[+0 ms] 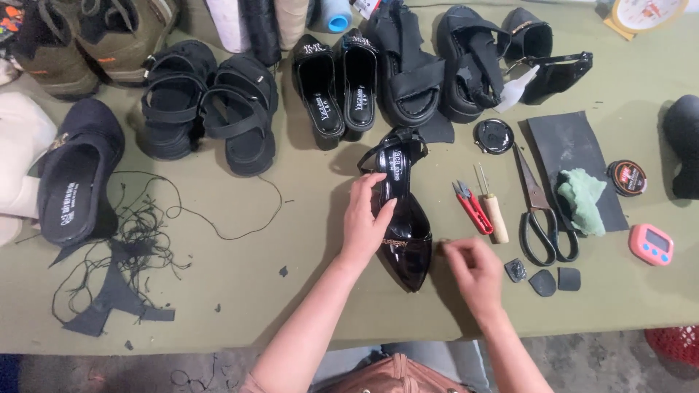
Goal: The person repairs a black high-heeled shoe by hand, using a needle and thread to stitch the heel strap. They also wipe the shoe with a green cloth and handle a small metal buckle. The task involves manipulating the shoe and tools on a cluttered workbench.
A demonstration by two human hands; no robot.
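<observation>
A glossy black pointed shoe (405, 234) with an ankle strap lies on the green table (240, 269), toe toward me. My left hand (365, 218) grips its left side near the insole. Just right of the shoe's toe, my right hand (473, 269) hovers low over the table, blurred, with fingers curled; whether it holds anything I cannot tell. Red thread snips (472, 207), a wooden-handled awl (494, 211) and large black scissors (539, 215) lie to the right of the shoe.
Several black sandals and shoes (240, 109) line the back of the table. Loose black thread and fabric scraps (124, 255) lie at the left. At the right sit a black rubber sheet (568, 145), green cloth (582, 200), polish tin (626, 177), pink timer (651, 244) and small heel pieces (542, 280).
</observation>
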